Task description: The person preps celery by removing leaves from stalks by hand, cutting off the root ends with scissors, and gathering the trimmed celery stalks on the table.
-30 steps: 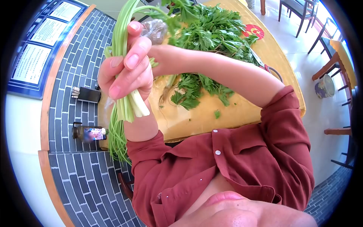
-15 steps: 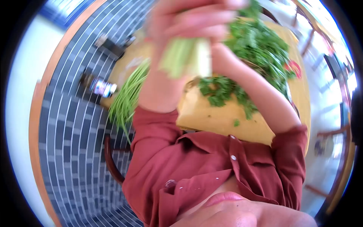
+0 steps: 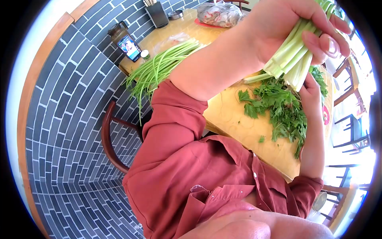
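Pale-green stalks (image 3: 289,57), bunched within curled left fingers (image 3: 329,44), ends protruding.

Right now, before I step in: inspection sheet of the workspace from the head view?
Surface: yellow table, loose leaf bits on it.
Job's things: pale green stalks held up; leafy greens on the table.
Clutter: long thin green stems, phone, filled plastic bag, dark holder.
Hands: left hand closed around the stalks; right hand beside the leafy greens, partly hidden, grip unclear.
Cables: nothing seen.
Surroundings: brick wall, chair.
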